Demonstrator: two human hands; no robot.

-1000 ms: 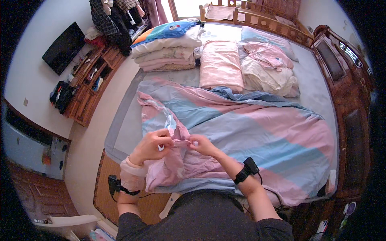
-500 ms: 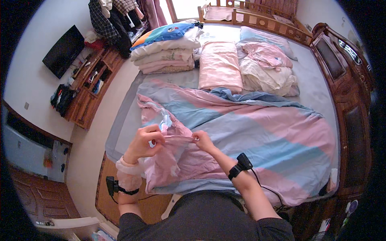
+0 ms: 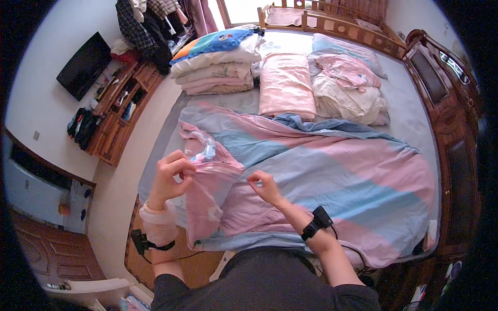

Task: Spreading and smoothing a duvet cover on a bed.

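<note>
A large quilt cover (image 3: pixel 306 171) with pink, blue and grey stripes lies spread and creased over the near half of the bed. My left hand (image 3: pixel 174 173) pinches the edge of its lifted pink corner, where a pale seam or zip strip runs along an opening. Below that hand the cloth hangs down in a fold. My right hand (image 3: pixel 266 187) is just right of this edge, apart from it, with fingers curled and thumb and forefinger close together; nothing shows between them. Both forearms carry black strapped devices with cables.
On the bed's far side are a stack of folded bedding (image 3: pixel 215 70), a folded pink quilt (image 3: pixel 286 85) and a crumpled white-and-pink heap (image 3: pixel 350 98). A carved wooden headboard (image 3: pixel 441 109) borders the right. A wooden cabinet (image 3: pixel 122 111) stands left, beneath a television (image 3: pixel 83 66).
My right hand has let go of the cover's edge and drawn slightly right. My left hand has shifted left and up, still gripping the cloth, which now hangs more spread.
</note>
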